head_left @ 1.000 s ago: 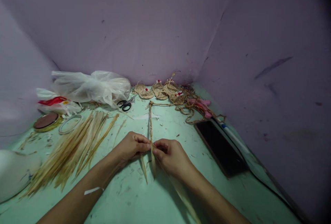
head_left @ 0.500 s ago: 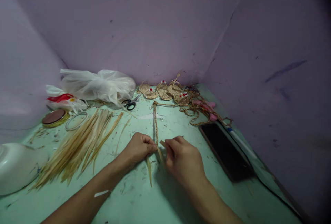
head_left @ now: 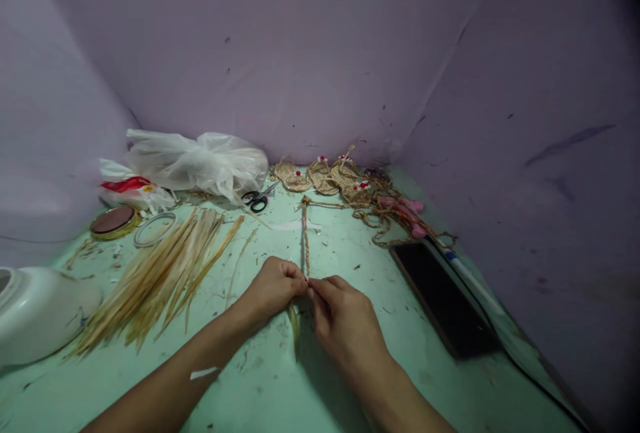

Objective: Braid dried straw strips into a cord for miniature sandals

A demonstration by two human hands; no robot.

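Note:
A thin braided straw cord [head_left: 305, 236] runs from the back of the green table [head_left: 260, 380] toward me. My left hand [head_left: 273, 288] and my right hand [head_left: 343, 326] meet at its near end, both closed in a pinch on the loose straw strands there. One flat strand [head_left: 295, 326] trails out below the hands onto the table. A small white scrap sticks to my left forearm.
A pile of straw strips [head_left: 165, 273] lies left of my hands, a white bowl [head_left: 35, 313] farther left. At the back are a plastic bag [head_left: 200, 163], scissors [head_left: 257, 200], tape rolls [head_left: 153, 228], small woven sandals [head_left: 325, 176] with cord. A dark phone [head_left: 445, 300] lies at the right by the wall.
My right hand swung out to the right with a strand, then came back in against the left hand. The long strand that trailed under my right wrist is out of sight.

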